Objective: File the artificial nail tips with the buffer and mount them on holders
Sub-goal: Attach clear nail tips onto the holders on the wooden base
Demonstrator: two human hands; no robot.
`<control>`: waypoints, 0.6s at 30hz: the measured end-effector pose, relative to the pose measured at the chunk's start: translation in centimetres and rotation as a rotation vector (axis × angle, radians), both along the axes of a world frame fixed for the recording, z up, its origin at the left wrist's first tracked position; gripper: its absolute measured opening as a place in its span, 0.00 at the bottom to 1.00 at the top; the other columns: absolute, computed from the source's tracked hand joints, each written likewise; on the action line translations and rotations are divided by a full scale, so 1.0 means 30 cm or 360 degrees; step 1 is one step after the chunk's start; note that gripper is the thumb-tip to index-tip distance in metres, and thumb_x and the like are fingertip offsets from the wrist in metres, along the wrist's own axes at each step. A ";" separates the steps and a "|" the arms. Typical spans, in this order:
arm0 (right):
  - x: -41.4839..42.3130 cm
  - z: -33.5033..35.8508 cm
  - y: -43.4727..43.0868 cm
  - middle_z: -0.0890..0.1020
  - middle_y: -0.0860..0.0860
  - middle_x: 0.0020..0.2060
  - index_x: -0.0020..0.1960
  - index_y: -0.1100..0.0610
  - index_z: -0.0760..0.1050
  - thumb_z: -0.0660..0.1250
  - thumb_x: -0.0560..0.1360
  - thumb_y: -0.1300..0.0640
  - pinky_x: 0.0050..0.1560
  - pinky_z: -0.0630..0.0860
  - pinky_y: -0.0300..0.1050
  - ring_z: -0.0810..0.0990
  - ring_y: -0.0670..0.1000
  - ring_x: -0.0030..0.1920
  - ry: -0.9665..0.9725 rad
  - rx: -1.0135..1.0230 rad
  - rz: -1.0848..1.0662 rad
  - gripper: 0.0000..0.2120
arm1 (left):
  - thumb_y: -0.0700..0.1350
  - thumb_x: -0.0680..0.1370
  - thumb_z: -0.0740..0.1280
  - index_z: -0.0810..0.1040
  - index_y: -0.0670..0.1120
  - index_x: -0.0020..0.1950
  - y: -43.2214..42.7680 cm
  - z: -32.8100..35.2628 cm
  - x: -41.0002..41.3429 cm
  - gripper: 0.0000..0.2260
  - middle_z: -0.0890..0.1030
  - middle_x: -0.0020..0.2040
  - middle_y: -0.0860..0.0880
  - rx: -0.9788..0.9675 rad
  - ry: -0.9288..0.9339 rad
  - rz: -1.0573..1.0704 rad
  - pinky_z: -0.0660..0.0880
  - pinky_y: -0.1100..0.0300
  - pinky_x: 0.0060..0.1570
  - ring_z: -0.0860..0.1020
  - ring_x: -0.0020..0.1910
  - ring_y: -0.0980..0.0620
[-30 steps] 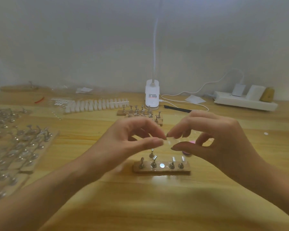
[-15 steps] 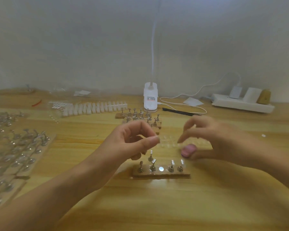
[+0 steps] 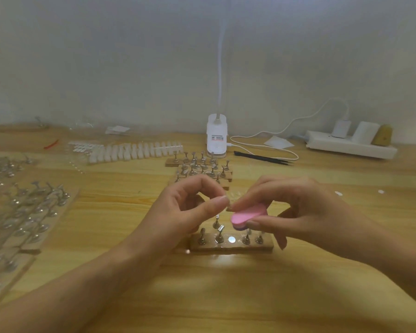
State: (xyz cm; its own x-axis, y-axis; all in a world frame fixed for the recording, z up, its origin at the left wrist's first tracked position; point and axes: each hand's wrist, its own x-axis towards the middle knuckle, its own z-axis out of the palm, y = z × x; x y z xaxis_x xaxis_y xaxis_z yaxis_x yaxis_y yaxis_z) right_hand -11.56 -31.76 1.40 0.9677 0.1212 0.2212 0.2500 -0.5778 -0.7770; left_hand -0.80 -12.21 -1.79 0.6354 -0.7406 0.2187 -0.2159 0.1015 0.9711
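Holders (image 3: 219, 236) stand in a wooden base (image 3: 231, 248) at centre; right hand (image 3: 305, 207) grips a pink oval buffer (image 3: 249, 213), left hand (image 3: 185, 212) pinches a nail tip (image 3: 228, 208).

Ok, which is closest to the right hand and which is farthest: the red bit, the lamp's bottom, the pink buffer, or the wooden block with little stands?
Starting from the right hand:
1. pink buffer, held in its fingers.
2. wooden block, just below the hand, towards the person.
3. lamp base, at the back by the wall, in the middle.
4. red bit, far over on the left at the back.
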 end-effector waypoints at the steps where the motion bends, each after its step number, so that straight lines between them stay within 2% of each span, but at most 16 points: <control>1: -0.001 0.003 0.012 0.84 0.49 0.44 0.55 0.52 0.83 0.73 0.71 0.52 0.33 0.78 0.37 0.82 0.43 0.37 0.0020 0.0059 0.0001 0.13 | 0.50 0.71 0.72 0.79 0.53 0.38 -0.001 0.002 -0.002 0.04 0.75 0.33 0.57 -0.0010 -0.0048 -0.0003 0.66 0.70 0.31 0.67 0.30 0.60; 3: 0.000 0.008 0.026 0.85 0.55 0.43 0.54 0.56 0.79 0.74 0.70 0.55 0.32 0.77 0.38 0.82 0.45 0.36 0.0076 0.0325 -0.0006 0.14 | 0.50 0.71 0.73 0.80 0.53 0.38 0.000 0.008 -0.007 0.04 0.77 0.33 0.59 -0.0045 -0.0158 -0.0026 0.68 0.72 0.32 0.70 0.30 0.62; 4: 0.003 0.010 0.025 0.85 0.57 0.43 0.53 0.58 0.78 0.74 0.69 0.56 0.31 0.77 0.38 0.82 0.49 0.37 0.0097 0.0514 -0.0055 0.14 | 0.50 0.71 0.75 0.80 0.53 0.39 0.003 0.009 -0.009 0.05 0.78 0.35 0.59 -0.0055 -0.0227 -0.0034 0.70 0.69 0.32 0.72 0.31 0.60; 6: 0.007 0.016 0.018 0.85 0.58 0.41 0.51 0.59 0.76 0.74 0.68 0.54 0.31 0.77 0.38 0.82 0.52 0.39 0.0079 0.0792 -0.0211 0.15 | 0.53 0.70 0.74 0.80 0.53 0.40 0.005 0.008 -0.015 0.06 0.79 0.41 0.56 -0.0062 -0.0367 -0.0037 0.75 0.55 0.36 0.74 0.36 0.52; 8: 0.006 0.011 0.012 0.85 0.58 0.41 0.50 0.59 0.77 0.75 0.69 0.54 0.33 0.79 0.38 0.83 0.52 0.40 0.0091 0.0833 -0.0266 0.14 | 0.53 0.71 0.72 0.81 0.53 0.41 0.003 0.009 -0.028 0.05 0.79 0.43 0.55 -0.0123 -0.0425 -0.0016 0.76 0.48 0.40 0.74 0.38 0.50; 12: -0.001 -0.018 0.053 0.86 0.60 0.44 0.47 0.56 0.79 0.76 0.72 0.57 0.39 0.81 0.40 0.86 0.57 0.43 0.0208 0.0824 -0.0046 0.08 | 0.53 0.70 0.72 0.80 0.53 0.40 -0.005 0.018 -0.044 0.05 0.77 0.42 0.55 -0.0228 -0.0447 0.0043 0.74 0.46 0.37 0.72 0.36 0.49; 15: 0.009 -0.010 0.038 0.86 0.58 0.44 0.47 0.58 0.77 0.77 0.69 0.55 0.42 0.82 0.40 0.86 0.54 0.43 0.0084 0.1105 -0.0265 0.12 | 0.52 0.70 0.73 0.81 0.53 0.40 -0.002 0.020 -0.039 0.04 0.75 0.42 0.52 -0.0239 -0.0487 0.0073 0.73 0.45 0.37 0.72 0.37 0.50; 18: 0.003 -0.013 0.041 0.86 0.59 0.44 0.47 0.56 0.77 0.77 0.71 0.54 0.43 0.82 0.42 0.86 0.55 0.44 0.0250 0.0974 -0.0156 0.10 | 0.53 0.69 0.72 0.81 0.55 0.40 -0.005 0.018 -0.042 0.04 0.74 0.43 0.51 -0.0233 -0.0486 0.0130 0.74 0.47 0.38 0.72 0.38 0.51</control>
State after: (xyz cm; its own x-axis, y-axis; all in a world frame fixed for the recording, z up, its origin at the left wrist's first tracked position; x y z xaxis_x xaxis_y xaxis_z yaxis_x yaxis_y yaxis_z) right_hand -11.46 -30.53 1.02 0.9944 -0.0727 0.0771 0.0750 -0.0320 -0.9967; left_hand -2.05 -12.36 -1.25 0.5799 -0.6368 0.5081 -0.5074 0.2056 0.8368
